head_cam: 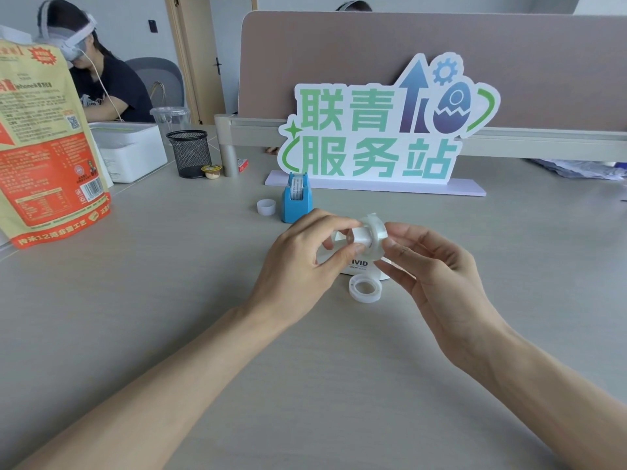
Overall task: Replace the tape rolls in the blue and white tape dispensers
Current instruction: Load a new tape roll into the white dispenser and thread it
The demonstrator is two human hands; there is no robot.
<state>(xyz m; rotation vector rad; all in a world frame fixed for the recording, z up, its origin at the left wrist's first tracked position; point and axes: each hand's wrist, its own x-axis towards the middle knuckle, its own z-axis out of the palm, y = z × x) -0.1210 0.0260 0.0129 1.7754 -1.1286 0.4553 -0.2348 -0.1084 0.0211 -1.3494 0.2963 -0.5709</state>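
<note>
My left hand (305, 256) and my right hand (431, 266) together hold a clear tape roll (373, 232) on a white spool, just above the white tape dispenser (361, 264). The dispenser is mostly hidden behind my fingers; only its printed front shows. A second clear tape roll (365, 288) lies flat on the desk right in front of it. The blue tape dispenser (296, 198) stands upright farther back with a roll inside it. A small white empty core (266, 207) sits to its left.
A large green-lettered sign (376, 130) stands behind the dispensers. At the left are an orange snack bag (44, 147), a white box (132, 150), a black mesh pen cup (189, 153) and a small pudding cup (211, 171). Another person sits at back left.
</note>
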